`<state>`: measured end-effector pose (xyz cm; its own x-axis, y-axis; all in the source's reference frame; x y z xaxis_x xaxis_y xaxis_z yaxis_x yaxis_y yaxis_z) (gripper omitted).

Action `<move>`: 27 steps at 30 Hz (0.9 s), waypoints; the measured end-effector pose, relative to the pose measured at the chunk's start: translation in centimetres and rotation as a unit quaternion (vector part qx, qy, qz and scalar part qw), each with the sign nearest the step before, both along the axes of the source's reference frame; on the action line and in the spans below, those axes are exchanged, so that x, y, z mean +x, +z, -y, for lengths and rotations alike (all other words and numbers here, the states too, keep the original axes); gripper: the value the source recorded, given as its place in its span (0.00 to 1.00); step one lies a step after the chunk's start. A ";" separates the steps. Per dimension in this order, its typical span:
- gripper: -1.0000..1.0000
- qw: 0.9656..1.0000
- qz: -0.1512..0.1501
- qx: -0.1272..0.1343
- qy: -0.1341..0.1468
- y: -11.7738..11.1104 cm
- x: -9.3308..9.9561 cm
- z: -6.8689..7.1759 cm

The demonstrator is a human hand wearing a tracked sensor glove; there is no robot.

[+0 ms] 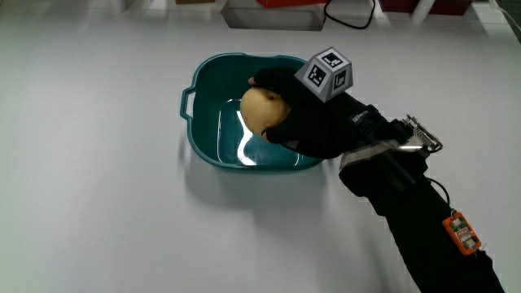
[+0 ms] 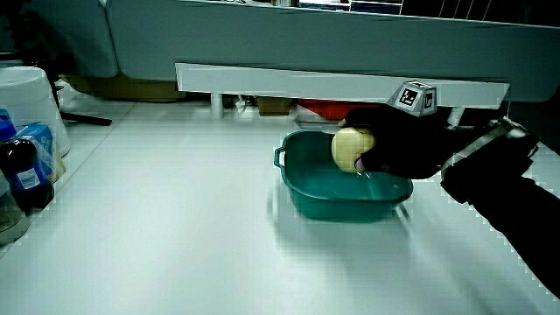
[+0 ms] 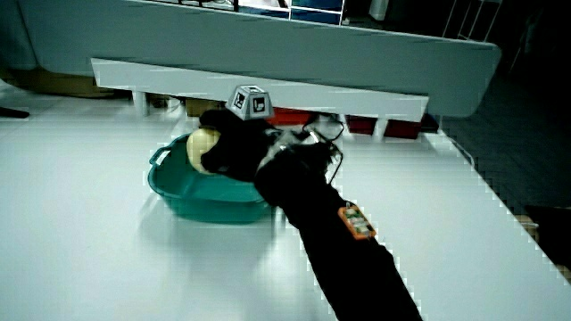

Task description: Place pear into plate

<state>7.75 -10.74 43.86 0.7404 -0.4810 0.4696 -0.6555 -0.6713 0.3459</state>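
Pear (image 1: 260, 111) sits clasped in the hand (image 1: 305, 122), fingers curled round it, held over the teal plate (image 1: 213, 142), a deep basin with handles; contact with the floor not discernible; judgement: lower until it rests, then release gently; avoid the rim.

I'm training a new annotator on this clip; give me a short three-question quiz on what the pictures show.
1. True or false: the pear lies loose on the table beside the teal basin.
2. Multiple choice: the hand is A) flat on the table, B) over the basin with the fingers around the pear, C) at the table's edge holding nothing.
3. Fill in: in a side view the pear is seen above the basin's ___.

Key: 1 false; 2 B; 3 rim, though whether the pear touches the basin's floor cannot be told.
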 end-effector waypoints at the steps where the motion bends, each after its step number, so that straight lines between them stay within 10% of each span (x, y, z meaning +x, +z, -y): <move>1: 0.50 1.000 -0.004 -0.001 0.006 0.3 0.2 0.2; 10: 0.50 0.999 -0.026 -0.026 0.040 2.5 0.7 2.1; 27: 0.50 0.992 -0.058 -0.059 0.092 8.3 0.9 1.3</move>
<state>8.69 -12.04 52.15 0.8633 -0.2798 0.4201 -0.4765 -0.7264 0.4953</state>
